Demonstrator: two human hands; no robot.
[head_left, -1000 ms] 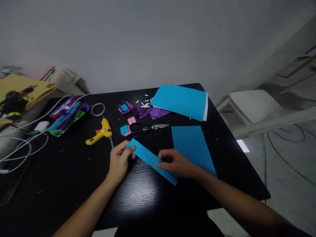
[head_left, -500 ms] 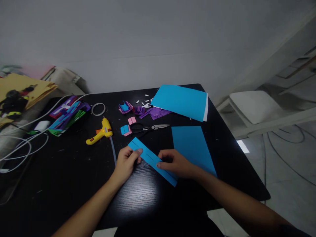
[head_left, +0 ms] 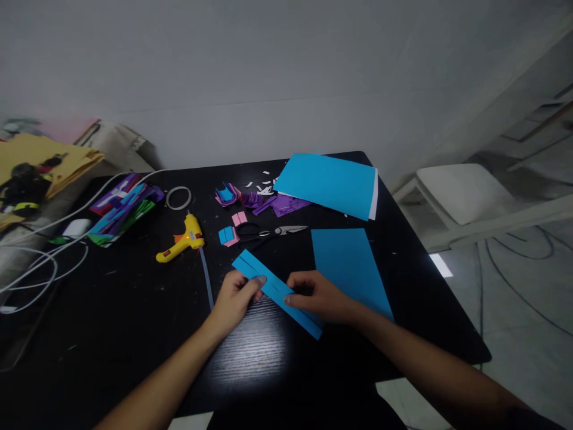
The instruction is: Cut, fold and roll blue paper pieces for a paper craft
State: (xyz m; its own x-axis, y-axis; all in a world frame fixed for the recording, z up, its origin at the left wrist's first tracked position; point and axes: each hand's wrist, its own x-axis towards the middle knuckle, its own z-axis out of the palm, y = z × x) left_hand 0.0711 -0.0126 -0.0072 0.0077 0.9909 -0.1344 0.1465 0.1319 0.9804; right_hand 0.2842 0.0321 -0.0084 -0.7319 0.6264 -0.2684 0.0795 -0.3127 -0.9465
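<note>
A long blue paper strip (head_left: 277, 291) with dark lines along it slants above the black table. My left hand (head_left: 242, 292) pinches its lower left edge, thumb on top. Farther down the strip, my right hand (head_left: 316, 295) grips it between thumb and curled fingers. Beneath and beyond my right forearm lies a flat blue sheet (head_left: 349, 263). Black-handled scissors (head_left: 286, 230) rest just past the strip, beside small folded pink and blue paper pieces (head_left: 227, 235).
A yellow glue gun (head_left: 188, 239) lies left of the hands, near a tape ring (head_left: 178, 197). At the back are blue sheets (head_left: 329, 182), purple scraps (head_left: 289, 205) and white snippets. Colored paper bundles (head_left: 125, 206) and white cables (head_left: 54, 260) occupy the left. A white stool (head_left: 461, 191) stands right.
My left hand has slid a little to the right along the strip, toward my right hand. My right hand has hardly moved.
</note>
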